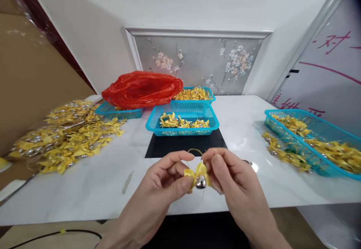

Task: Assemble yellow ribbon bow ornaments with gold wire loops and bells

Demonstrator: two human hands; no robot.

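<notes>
Between my two hands, above the near part of the table, is a yellow ribbon bow with a silver bell [200,182] at its front. My left hand [166,189] is closed on the bow's left side, thumb in front. A thin yellow-green cord [195,150] arches up behind the bow from one hand to the other. My right hand [229,177] pinches the cord's right end with thumb and forefinger. Its other fingers curl behind the bow's right side; whether they grip the ribbon is hidden.
Blue baskets [152,126] of yellow bows stand at the back, a red plastic bag [135,91] over one. A longer blue basket [324,166] is at right, bows [287,155] beside it. Belled bows [73,140] heap at left. A black mat [183,146] lies on the white table [84,196].
</notes>
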